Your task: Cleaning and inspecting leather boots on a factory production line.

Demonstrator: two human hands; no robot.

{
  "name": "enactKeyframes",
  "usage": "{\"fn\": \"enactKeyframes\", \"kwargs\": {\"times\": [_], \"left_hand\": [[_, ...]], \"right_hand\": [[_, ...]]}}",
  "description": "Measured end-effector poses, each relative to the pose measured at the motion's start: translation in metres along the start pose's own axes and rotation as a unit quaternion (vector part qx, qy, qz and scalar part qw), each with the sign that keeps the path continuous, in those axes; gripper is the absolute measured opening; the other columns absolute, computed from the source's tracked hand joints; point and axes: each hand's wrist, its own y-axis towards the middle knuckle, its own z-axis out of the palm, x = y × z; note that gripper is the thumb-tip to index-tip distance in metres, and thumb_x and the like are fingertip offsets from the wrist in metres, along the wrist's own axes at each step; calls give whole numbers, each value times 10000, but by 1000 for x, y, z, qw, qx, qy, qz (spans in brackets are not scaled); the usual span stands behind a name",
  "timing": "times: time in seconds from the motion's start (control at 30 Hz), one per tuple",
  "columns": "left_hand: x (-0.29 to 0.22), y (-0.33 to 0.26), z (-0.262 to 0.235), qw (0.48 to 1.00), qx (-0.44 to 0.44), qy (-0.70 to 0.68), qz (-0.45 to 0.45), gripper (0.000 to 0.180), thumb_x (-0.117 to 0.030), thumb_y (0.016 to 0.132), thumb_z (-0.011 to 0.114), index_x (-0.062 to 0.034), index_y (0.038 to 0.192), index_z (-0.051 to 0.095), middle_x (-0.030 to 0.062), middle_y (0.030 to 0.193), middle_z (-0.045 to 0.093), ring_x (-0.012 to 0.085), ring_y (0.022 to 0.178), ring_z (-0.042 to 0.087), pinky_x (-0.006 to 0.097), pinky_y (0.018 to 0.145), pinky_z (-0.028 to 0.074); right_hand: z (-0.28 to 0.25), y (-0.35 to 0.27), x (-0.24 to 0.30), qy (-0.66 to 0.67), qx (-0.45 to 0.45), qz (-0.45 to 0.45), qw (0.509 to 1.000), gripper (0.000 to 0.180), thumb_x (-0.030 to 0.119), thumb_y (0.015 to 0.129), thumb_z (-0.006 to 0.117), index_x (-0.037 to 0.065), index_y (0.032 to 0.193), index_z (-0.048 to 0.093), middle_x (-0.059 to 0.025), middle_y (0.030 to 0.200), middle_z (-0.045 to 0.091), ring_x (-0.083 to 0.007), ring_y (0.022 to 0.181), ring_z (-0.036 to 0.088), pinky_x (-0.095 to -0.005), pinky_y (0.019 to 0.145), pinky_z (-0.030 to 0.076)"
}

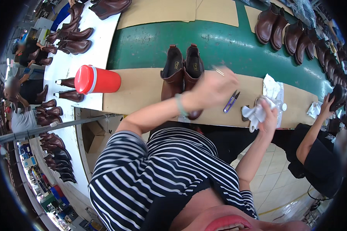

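A pair of brown leather ankle boots (171,81) stands upright on the cardboard in front of me, openings upward. My left hand (214,89), with a pale band on its wrist, passes over the right boot and hides part of it. Motion smears its fingers, so their grip cannot be made out. On the right, my right hand (268,115) is closed on a crumpled white cloth (255,114) above the front edge of the table. Between the hands lie purple thread snips (230,102). A second white cloth (271,87) rests just beyond my right hand.
A red jug (104,80) lies at the left, by a white table (98,42) with rows of brown shoes. More brown boots (266,25) line the green table (154,42) at the far right. A co-worker's hand (327,104) holds a dark shoe (338,96) there.
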Motion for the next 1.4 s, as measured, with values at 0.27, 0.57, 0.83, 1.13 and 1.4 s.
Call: {"fn": "enactKeyframes", "kwargs": {"times": [0.27, 0.57, 0.83, 1.13, 1.4], "left_hand": [[107, 1, -142, 977, 10, 137, -165, 363, -107, 680, 786, -20, 1010, 662, 110, 1023, 669, 239, 987, 618, 323, 803, 496], [133, 1, -111, 954, 9, 159, -256, 76, -107, 727, 702, -56, 784, 703, 64, 721, 697, 178, 652, 675, 271, 602, 486], [132, -5, -103, 966, -53, 119, -222, 60, -104, 719, 699, -51, 714, 671, 61, 622, 658, 178, 523, 609, 286, 531, 447], [133, -3, -102, 962, -49, 123, -239, 117, -147, 719, 733, -43, 710, 680, 75, 661, 677, 160, 527, 600, 278, 519, 436], [132, -2, -96, 961, -67, 125, -236, 68, -109, 702, 693, -49, 733, 693, 84, 648, 663, 186, 561, 617, 302, 554, 468]], "right_hand": [[189, 64, -24, -158, 212, -20, 964, 190, 92, 788, 723, -10, 941, 675, -41, 812, 672, -97, 704, 600, -248, 624, 473], [260, 78, -41, -423, 161, -262, 852, 190, 131, 766, 712, -19, 876, 673, -139, 811, 642, -233, 722, 622, -340, 652, 484], [265, 64, -35, -373, 134, -272, 877, 179, 118, 770, 710, -21, 876, 671, -134, 837, 629, -255, 757, 630, -321, 685, 485], [259, 69, -45, -304, 101, -276, 906, 161, 109, 772, 710, -17, 862, 670, -121, 810, 640, -215, 740, 634, -302, 659, 481], [242, 81, -67, -255, 60, -182, 948, 177, 125, 774, 712, -24, 857, 666, -120, 802, 628, -229, 729, 629, -308, 642, 476]]}}
